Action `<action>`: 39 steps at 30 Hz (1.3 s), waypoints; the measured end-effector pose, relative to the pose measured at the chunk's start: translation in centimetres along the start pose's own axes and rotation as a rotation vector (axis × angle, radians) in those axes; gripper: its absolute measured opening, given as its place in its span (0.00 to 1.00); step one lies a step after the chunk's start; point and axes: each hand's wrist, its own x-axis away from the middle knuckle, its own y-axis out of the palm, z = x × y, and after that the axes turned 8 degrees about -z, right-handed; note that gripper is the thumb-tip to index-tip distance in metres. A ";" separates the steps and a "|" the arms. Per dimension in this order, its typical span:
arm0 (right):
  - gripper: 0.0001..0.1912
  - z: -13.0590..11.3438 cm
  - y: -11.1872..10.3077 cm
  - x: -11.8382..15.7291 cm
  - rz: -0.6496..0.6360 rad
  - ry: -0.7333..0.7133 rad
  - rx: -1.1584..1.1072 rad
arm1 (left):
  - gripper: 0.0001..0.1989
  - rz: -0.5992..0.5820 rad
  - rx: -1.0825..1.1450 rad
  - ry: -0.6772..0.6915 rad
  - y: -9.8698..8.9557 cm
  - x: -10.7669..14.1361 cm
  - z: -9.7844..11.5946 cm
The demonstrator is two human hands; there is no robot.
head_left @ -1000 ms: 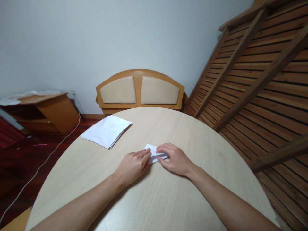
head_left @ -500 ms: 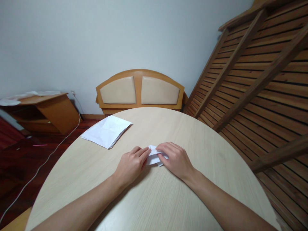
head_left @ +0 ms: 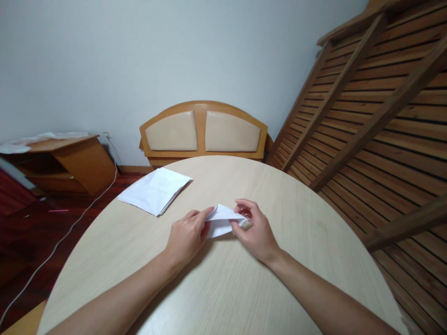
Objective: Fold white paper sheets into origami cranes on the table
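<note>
A small piece of folded white paper (head_left: 220,227) is held between my two hands, just above or on the round table (head_left: 223,288). It has a pointed top and a flap that stands a little apart from the layer below. My left hand (head_left: 186,235) grips its left end, thumb and fingers closed on the edge. At the right end, my right hand (head_left: 255,230) pinches the paper with curled fingers. Parts of both ends are hidden by the fingers. To the left lies a stack of white paper sheets (head_left: 155,190) with crease lines on the top one.
Beyond the table stands a wooden headboard (head_left: 200,122) with two padded panels. Slatted wooden boards (head_left: 366,111) lean at the right. A low wooden cabinet (head_left: 78,163) is at the left, with a white cable (head_left: 71,228) running along the dark floor.
My hands have moved slightly apart, and more of the folded paper shows between them. The right fingers have lifted and curled at its right end. The stack of sheets has stayed put.
</note>
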 end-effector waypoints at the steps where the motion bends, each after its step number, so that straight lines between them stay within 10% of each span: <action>1: 0.23 -0.3 -0.1 0.1 -0.029 -0.028 0.006 | 0.20 -0.010 0.000 -0.018 0.0 0.0 -0.1; 6: 0.16 -0.8 -1.0 0.1 -0.120 -0.063 -0.173 | 0.20 0.014 0.039 0.013 -0.2 0.1 -0.4; 14: 0.27 1.6 -1.4 -1.7 -0.126 0.465 -0.452 | 0.19 0.145 0.098 0.389 -1.0 -0.1 0.0; 39: 0.27 0.6 -0.9 -1.9 -0.169 0.419 -0.542 | 0.27 0.199 0.324 0.420 -0.9 0.4 0.3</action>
